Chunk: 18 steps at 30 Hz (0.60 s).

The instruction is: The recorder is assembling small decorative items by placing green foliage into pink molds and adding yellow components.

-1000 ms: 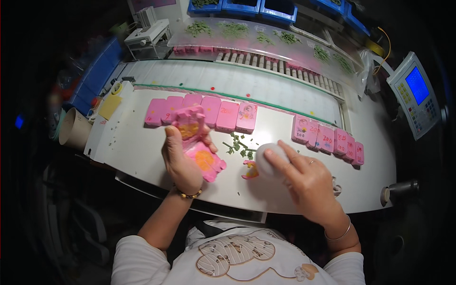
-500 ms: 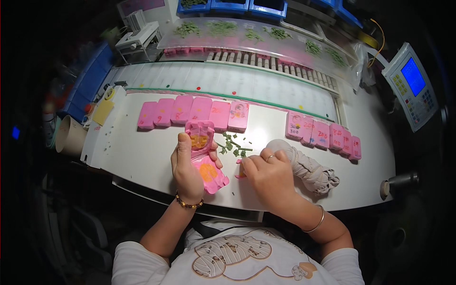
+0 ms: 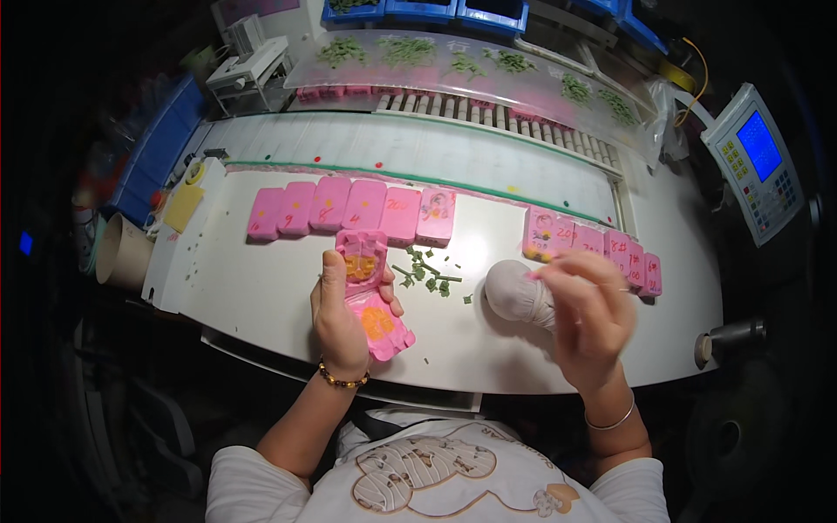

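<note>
Left hand: our left hand (image 3: pixel 338 315) is closed around an opened pink hinged mould (image 3: pixel 373 292), thumb up along its left edge and fingertips curling over its right edge; a bead bracelet (image 3: pixel 342 381) sits on the wrist.
Pink hinged mould: it lies open in two halves, the upper half just above the thumb tip, the lower half beside the palm on its right; we see an orange shape in each half, and the lower half rests on the white surface (image 3: pixel 261 288).
Right hand: our right hand (image 3: pixel 591 318) is blurred; the fingers are pinched together near the thumb, but we cannot tell whether they hold anything. A thin bangle (image 3: pixel 612 422) circles the wrist.
White wrapped bundle: a rounded white wrapped bundle (image 3: pixel 514 294) sits just left of the right hand's fingertips, partly behind them; whether they touch it we cannot tell.
Green scraps: small green scraps (image 3: pixel 425 272) lie scattered on the surface between our two hands, nearer the left one.
Row beyond the left hand: six shut pink moulds (image 3: pixel 349 211) stand side by side just past the open mould.
Row beyond the right hand: more pink moulds (image 3: pixel 593 248) overlap in a line past the right hand's fingers.
Further out: a paper cup (image 3: pixel 120 253) far left of the left hand, a keypad unit with a blue screen (image 3: pixel 757 166) far right, blue bins (image 3: pixel 418 10) at the back.
</note>
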Motion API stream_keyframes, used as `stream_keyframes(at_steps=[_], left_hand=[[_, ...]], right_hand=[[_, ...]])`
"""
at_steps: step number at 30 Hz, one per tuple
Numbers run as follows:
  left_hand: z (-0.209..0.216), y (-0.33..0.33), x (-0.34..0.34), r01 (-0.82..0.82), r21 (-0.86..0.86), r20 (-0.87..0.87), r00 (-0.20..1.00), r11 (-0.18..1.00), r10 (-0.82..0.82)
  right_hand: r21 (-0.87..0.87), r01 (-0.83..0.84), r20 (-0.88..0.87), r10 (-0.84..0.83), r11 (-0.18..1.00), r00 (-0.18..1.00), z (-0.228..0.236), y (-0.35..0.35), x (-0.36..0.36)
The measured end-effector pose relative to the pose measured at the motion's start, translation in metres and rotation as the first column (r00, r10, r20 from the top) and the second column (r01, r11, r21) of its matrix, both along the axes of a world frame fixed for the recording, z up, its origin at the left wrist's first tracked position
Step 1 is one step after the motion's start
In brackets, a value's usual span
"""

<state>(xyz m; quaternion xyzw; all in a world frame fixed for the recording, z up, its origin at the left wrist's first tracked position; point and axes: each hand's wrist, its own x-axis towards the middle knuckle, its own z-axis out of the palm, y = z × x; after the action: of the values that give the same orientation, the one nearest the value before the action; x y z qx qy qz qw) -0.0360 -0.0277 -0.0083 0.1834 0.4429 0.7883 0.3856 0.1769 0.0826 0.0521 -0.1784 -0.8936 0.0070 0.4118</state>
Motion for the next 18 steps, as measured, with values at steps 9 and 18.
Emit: stream_keyframes(at_steps=[9,18], left_hand=[[0.003,0.007,0.011,0.086,-0.042,0.014,0.996,0.995,-0.086],[0.005,0.005,0.012,0.120,-0.041,0.120,0.986,0.992,-0.115]], right_hand=[[-0.048,0.038,0.133,-0.032,0.998,0.991,-0.037,-0.005,0.006],[-0.219,0.027,0.107,-0.004,0.975,0.994,-0.032,0.002,0.004]])
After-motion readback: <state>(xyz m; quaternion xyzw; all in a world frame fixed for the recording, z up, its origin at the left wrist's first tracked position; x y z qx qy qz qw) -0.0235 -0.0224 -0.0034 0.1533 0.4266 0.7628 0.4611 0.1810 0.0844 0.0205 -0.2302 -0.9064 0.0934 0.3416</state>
